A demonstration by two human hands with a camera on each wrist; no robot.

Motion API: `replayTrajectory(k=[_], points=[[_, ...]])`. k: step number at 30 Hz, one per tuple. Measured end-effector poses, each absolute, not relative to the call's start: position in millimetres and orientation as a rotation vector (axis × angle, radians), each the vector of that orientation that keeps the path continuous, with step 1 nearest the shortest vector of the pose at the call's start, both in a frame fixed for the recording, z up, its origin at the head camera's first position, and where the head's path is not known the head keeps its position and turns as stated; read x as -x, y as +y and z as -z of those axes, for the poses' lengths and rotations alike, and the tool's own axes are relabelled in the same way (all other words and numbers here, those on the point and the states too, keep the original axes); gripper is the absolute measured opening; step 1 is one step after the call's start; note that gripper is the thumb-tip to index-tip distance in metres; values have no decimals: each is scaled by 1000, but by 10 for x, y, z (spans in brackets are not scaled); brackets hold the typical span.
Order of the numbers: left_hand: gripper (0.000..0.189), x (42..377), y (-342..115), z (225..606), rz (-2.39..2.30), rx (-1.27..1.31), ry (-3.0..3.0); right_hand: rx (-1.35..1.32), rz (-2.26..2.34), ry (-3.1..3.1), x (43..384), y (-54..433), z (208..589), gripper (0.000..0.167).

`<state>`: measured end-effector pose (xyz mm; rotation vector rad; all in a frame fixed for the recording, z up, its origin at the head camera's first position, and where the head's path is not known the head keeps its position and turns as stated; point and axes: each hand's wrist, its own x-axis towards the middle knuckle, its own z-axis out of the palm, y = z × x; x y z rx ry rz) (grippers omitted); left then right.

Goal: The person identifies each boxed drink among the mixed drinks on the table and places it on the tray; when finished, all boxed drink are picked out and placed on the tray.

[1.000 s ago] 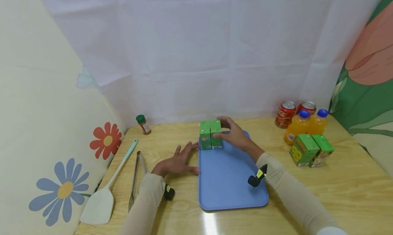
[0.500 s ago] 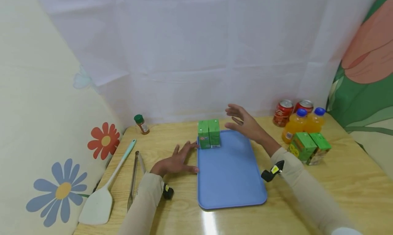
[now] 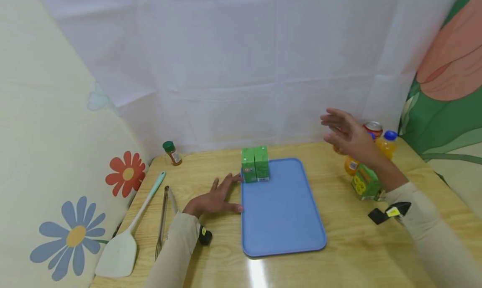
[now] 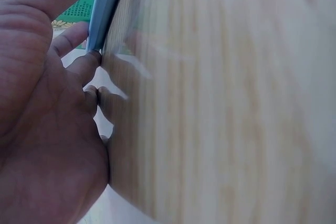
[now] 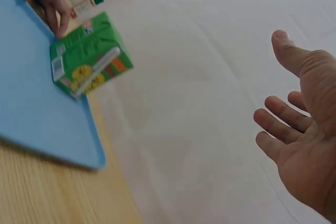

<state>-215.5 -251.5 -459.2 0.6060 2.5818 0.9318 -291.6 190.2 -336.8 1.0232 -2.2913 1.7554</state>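
Two green drink cartons (image 3: 255,164) stand side by side in the far left corner of the blue tray (image 3: 282,212). My left hand (image 3: 214,201) rests on the table with fingers spread, its thumb and fingertips at the tray's left edge. Its wrist view shows the tray's edge (image 4: 105,11) beside the fingers. My right hand (image 3: 348,135) hangs in the air with nothing in it, fingers loosely extended. In the head view it overlaps a red can and an orange drink bottle (image 3: 351,165). The right wrist view shows the cartons (image 5: 92,51) on the tray, apart from this hand.
At the right stand another orange bottle (image 3: 386,144), a red can (image 3: 373,128) and green cartons (image 3: 365,182), partly hidden by the right arm. On the left lie a white spatula (image 3: 118,252) and metal tongs (image 3: 162,221). A green-capped spice jar (image 3: 172,153) stands at the back.
My right hand has let go of the right-hand carton on the tray, risen, and moved right to the cans and bottles. The left hand has stayed at the tray's edge.
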Motion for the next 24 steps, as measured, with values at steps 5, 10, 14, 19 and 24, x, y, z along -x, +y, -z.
replayTrajectory(k=[5,10,14,19,24], points=[[93,2151,-2507,4598,-934,-575,2572,-922,-1554,-2435,2742,2336,3309,61],[94,2130,-2499,4605,-944,-541,2558,-831,-1465,-2535,2590,2760,3360,56],[93,2112,-2508,4592,-940,-543,2558,-701,-1394,-2624,2507,3056,3472,50],[92,2117,-2517,4579,-925,-558,2562,-595,-1287,-2724,2453,3339,3698,48],[92,2142,-2507,4569,-918,-584,2566,-661,-1302,-2794,2406,3546,3934,53]])
